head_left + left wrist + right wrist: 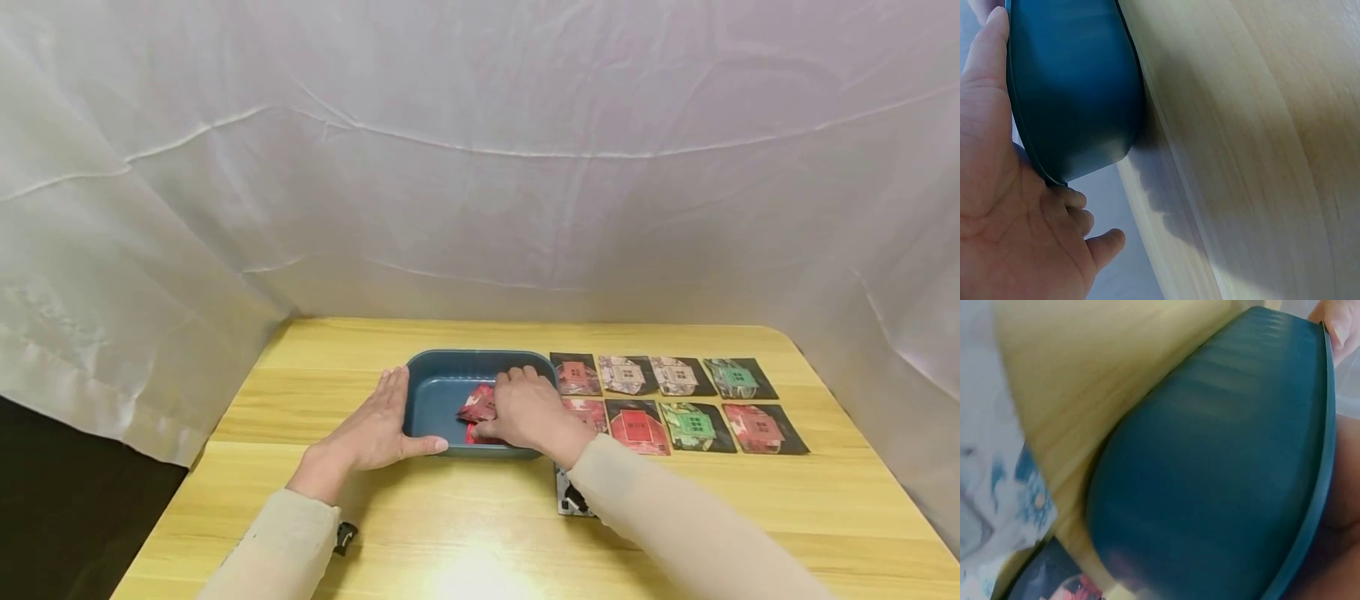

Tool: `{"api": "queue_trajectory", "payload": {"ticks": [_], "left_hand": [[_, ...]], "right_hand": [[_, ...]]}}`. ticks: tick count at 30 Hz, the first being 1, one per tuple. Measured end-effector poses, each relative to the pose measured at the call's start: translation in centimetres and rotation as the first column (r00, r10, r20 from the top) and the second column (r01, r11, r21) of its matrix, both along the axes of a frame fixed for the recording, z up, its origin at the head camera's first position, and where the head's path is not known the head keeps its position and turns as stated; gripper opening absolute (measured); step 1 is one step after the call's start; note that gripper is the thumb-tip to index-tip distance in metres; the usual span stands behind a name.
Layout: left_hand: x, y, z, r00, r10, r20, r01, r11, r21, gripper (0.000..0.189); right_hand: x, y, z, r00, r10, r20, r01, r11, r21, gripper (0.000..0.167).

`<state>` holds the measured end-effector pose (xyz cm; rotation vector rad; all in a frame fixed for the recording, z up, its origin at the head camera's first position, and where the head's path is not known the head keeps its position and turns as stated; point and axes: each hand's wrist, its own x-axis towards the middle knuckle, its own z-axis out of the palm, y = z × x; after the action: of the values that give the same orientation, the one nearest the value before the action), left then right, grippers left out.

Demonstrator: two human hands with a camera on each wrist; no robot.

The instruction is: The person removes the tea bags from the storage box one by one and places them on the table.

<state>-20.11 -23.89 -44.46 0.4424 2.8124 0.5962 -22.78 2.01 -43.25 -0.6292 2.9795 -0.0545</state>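
Observation:
A dark blue rectangular basin (442, 400) sits on the wooden table. At its left end rests my left hand (378, 421), fingers straight along the side and thumb laid on the near rim. The left wrist view shows that palm against the outside of the basin (1075, 87). My right hand (528, 408) reaches inside with curled fingers and holds a red packet (478, 403), which sticks out tilted to its left. More red (470, 433) shows below the thumb. The right wrist view has the basin wall (1210, 462) hiding the fingertips.
Several square packets lie in two rows right of the basin, among them a red-labelled one (637, 427) and a green-labelled one (738, 379). A pale patterned piece (564, 500) lies partly under my right forearm. White cloth (480, 208) hangs behind the table.

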Motion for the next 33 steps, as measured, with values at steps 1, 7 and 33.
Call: {"api": "queue_trajectory", "payload": {"ticks": [1, 7, 33], "left_hand": [[0.0, 0.0, 0.0, 1.000, 0.000, 0.001, 0.000, 1.000, 0.000, 0.140], [-0.1, 0.1, 0.0, 1.000, -0.002, -0.010, 0.002, 1.000, -0.007, 0.141], [-0.1, 0.3, 0.5, 0.996, -0.030, -0.083, 0.018, 0.990, -0.138, 0.138]], "right_hand": [[0.0, -0.1, 0.0, 1.000, -0.009, 0.005, 0.009, 1.000, 0.002, 0.087], [-0.3, -0.2, -0.1, 0.998, -0.034, 0.054, 0.034, 0.999, 0.007, 0.079], [-1.6, 0.8, 0.2, 0.999, -0.003, 0.035, 0.004, 0.999, -0.032, 0.069]]}}
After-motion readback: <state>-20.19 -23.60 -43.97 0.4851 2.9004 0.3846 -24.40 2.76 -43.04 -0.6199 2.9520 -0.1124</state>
